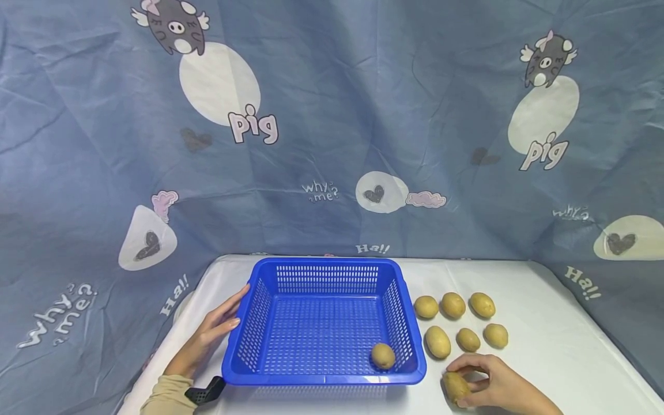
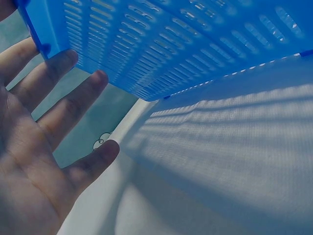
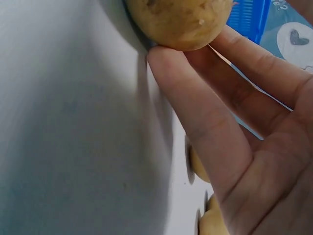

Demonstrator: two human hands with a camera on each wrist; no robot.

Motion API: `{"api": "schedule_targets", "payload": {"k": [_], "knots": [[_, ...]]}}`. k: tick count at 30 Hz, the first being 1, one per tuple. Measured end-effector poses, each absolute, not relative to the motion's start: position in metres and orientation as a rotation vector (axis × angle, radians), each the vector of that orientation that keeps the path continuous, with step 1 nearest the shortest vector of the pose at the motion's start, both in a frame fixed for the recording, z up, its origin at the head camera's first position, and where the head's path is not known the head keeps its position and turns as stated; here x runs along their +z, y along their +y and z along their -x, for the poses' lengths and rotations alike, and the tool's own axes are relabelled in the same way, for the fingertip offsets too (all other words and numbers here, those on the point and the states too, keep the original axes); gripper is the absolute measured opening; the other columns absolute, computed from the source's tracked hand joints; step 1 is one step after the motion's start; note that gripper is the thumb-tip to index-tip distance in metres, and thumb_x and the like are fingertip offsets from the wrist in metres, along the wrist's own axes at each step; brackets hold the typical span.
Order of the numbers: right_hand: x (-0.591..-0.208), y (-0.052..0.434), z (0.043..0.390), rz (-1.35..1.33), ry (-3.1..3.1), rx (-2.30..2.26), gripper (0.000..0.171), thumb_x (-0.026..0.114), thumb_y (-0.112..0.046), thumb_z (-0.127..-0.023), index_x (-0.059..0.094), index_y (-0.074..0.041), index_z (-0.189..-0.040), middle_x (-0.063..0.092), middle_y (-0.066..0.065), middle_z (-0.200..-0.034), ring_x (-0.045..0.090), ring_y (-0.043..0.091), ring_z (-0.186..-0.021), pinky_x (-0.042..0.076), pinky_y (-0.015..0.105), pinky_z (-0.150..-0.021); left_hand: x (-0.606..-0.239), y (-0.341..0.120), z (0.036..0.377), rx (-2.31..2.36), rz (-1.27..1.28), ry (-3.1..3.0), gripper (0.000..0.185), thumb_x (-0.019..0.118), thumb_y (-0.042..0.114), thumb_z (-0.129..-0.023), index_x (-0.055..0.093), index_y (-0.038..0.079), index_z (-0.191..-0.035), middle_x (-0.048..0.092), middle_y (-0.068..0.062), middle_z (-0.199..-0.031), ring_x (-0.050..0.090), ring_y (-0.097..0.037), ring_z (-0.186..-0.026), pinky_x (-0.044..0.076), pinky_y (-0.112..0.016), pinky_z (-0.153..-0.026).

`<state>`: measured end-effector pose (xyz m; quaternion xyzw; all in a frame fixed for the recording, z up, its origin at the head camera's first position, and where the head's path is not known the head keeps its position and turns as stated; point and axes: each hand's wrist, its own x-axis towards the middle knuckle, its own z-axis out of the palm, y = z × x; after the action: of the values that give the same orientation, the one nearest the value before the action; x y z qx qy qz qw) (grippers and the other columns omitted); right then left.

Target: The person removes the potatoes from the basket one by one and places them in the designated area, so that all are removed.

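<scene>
A blue plastic basket (image 1: 324, 379) stands on the table with one potato (image 1: 383, 356) in its near right corner. The left hand (image 1: 211, 330) touches the basket's left side; in the left wrist view the fingers (image 2: 68, 110) are spread and fairly straight against the slotted wall. To the right of the basket, the right hand (image 1: 490, 380) pinches another potato (image 1: 456, 388) between thumb and fingers, low at the table. The right wrist view shows this potato (image 3: 181, 22) at the fingertips, close to the white surface.
Several loose potatoes (image 1: 453, 305) lie in two rows right of the basket, beyond the right hand. The white tabletop (image 1: 539, 323) extends farther right. A blue patterned cloth (image 1: 321, 115) hangs behind the table and along its sides. A black strap piece (image 1: 206, 393) sits at the left wrist.
</scene>
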<state>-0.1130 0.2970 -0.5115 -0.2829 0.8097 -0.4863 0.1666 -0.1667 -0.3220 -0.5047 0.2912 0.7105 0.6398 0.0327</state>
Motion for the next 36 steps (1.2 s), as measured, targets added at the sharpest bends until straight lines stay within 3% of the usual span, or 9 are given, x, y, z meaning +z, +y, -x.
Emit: {"api": "schedule_targets", "payload": {"k": [6, 14, 18, 21, 27, 36], "knots": [[-0.508, 0.295, 0.113, 0.720, 2.322, -1.365, 0.039, 0.082, -0.012, -0.086, 0.066, -0.002, -0.120, 0.073, 0.003, -0.119, 0.064, -0.006, -0.107, 0.060, 0.022, -0.083, -0.505, -0.322, 0.167, 1.980, -0.886, 2.175, 0.064, 0.038, 0.002, -0.104, 0.018, 0.001, -0.164, 0.017, -0.014, -0.174, 0.032, 0.009, -0.149, 0.027, -0.006, -0.115], [-0.507, 0.300, 0.111, 0.705, 2.297, -1.432, 0.039, 0.080, -0.008, -0.086, 0.064, 0.002, -0.122, 0.071, 0.001, -0.119, 0.065, -0.004, -0.110, 0.059, 0.018, -0.086, -0.505, -0.321, 0.167, 1.988, -0.911, 2.155, 0.063, 0.037, 0.002, -0.104, 0.017, 0.000, -0.164, 0.011, -0.026, -0.171, 0.032, 0.007, -0.150, 0.027, -0.007, -0.115], [-0.503, 0.303, 0.111, 0.737, 2.341, -1.453, 0.040, 0.079, -0.006, -0.087, 0.063, 0.005, -0.123, 0.072, 0.007, -0.116, 0.066, -0.003, -0.110, 0.060, 0.021, -0.086, -0.505, -0.321, 0.167, 1.989, -0.917, 2.148, 0.063, 0.037, 0.001, -0.104, 0.017, 0.000, -0.164, 0.011, -0.026, -0.171, 0.032, 0.007, -0.150, 0.027, -0.007, -0.115], [-0.498, 0.304, 0.111, 0.767, 2.382, -1.475, 0.041, 0.078, -0.003, -0.087, 0.063, 0.007, -0.124, 0.072, 0.013, -0.117, 0.066, -0.002, -0.112, 0.062, 0.024, -0.086, -0.506, -0.321, 0.168, 1.994, -0.918, 2.145, 0.063, 0.037, 0.001, -0.104, 0.017, 0.000, -0.164, 0.012, -0.024, -0.172, 0.032, 0.007, -0.150, 0.027, -0.007, -0.115], [-0.485, 0.300, 0.114, 0.885, 2.411, -1.503, 0.040, 0.078, 0.002, -0.086, 0.064, 0.001, -0.124, 0.072, 0.011, -0.117, 0.068, 0.001, -0.111, 0.063, 0.031, -0.086, -0.506, -0.321, 0.168, 1.986, -0.904, 2.173, 0.064, 0.038, 0.002, -0.103, 0.019, 0.001, -0.164, 0.017, -0.017, -0.173, 0.033, 0.007, -0.150, 0.028, -0.007, -0.115], [-0.456, 0.285, 0.125, 1.109, 2.530, -1.515, 0.042, 0.082, 0.007, -0.081, 0.067, -0.002, -0.119, 0.072, 0.010, -0.112, 0.070, 0.004, -0.105, 0.063, 0.028, -0.082, -0.506, -0.321, 0.167, 1.995, -0.902, 2.163, 0.063, 0.038, 0.002, -0.104, 0.018, 0.000, -0.164, 0.022, -0.006, -0.173, 0.033, 0.007, -0.149, 0.028, -0.007, -0.115]]}}
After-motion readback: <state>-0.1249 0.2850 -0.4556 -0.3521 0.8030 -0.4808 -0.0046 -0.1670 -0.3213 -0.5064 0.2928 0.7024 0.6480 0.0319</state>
